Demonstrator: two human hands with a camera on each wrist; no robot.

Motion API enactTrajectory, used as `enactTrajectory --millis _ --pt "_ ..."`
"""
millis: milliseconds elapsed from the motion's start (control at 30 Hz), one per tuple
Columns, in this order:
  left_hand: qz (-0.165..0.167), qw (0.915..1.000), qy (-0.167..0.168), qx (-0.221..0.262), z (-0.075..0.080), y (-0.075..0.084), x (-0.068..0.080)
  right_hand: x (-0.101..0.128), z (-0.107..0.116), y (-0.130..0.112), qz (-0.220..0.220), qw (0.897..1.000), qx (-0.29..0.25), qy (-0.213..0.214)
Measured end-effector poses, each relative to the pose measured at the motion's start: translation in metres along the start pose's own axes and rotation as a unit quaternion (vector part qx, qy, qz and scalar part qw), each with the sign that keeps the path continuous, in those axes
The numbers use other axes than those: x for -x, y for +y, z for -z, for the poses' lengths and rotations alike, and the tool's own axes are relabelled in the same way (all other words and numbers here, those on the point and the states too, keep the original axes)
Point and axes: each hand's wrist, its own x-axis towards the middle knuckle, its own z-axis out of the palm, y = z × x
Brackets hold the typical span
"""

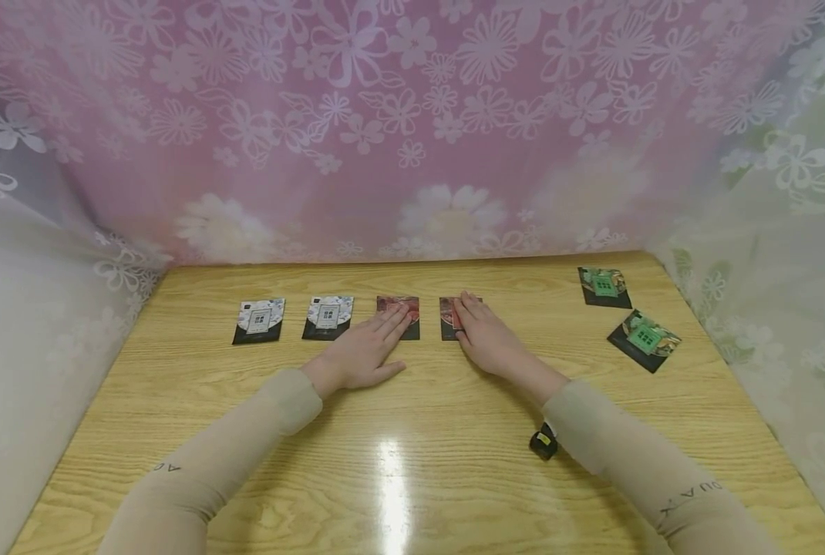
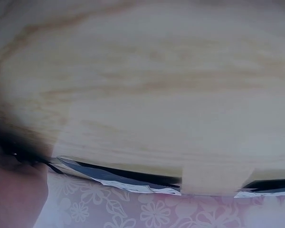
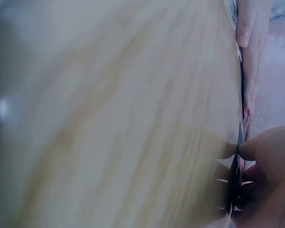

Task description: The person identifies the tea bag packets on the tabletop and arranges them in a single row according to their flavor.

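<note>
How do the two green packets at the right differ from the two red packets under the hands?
The green packets lie apart at the table's right side and no hand touches them; the red packets sit in the row, with the left hand and the right hand resting flat on them. The green ones are turned askew; the red ones lie straight. All four look like the same kind of small flat sachet with dark edges.

Both hands (image 1: 364,351) (image 1: 485,335) flat, fingers straight, arms extended forward

Two grey-white packets (image 1: 259,319), two red packets (image 1: 399,315), two green packets (image 1: 603,286); light woodgrain table (image 1: 412,432); pink floral curtain (image 1: 385,116).
</note>
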Motion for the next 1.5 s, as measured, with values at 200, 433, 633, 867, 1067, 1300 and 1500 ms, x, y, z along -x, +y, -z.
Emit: enactTrajectory --millis 200,433,633,867,1067,1300,1500 --pt "0.0 1.0 -0.001 -0.001 -0.003 0.0 0.0 0.001 0.001 -0.004 -0.004 1.0 -0.008 0.003" --pt "-0.005 1.0 0.005 -0.007 -0.005 -0.001 0.0 0.005 0.005 0.0 -0.007 0.999 -0.025 0.045" --pt "-0.008 0.9999 0.011 -0.006 -0.008 -0.001 0.0 0.008 0.009 0.021 -0.025 0.997 -0.026 0.066" --pt "-0.004 1.0 0.004 -0.007 -0.006 -0.002 0.0 0.012 0.023 0.056 -0.043 0.996 -0.035 0.075" --pt "-0.008 0.9999 0.009 -0.012 -0.004 -0.002 0.001 0.019 0.034 0.092 -0.072 0.992 -0.055 0.087" --pt "-0.008 0.9999 0.007 -0.007 -0.004 -0.003 0.0 0.03 0.045 0.127 -0.11 0.989 -0.072 0.073" --pt "-0.005 0.9999 0.003 -0.011 -0.003 -0.003 0.0 0.038 0.052 0.152 -0.139 0.984 -0.079 0.082"
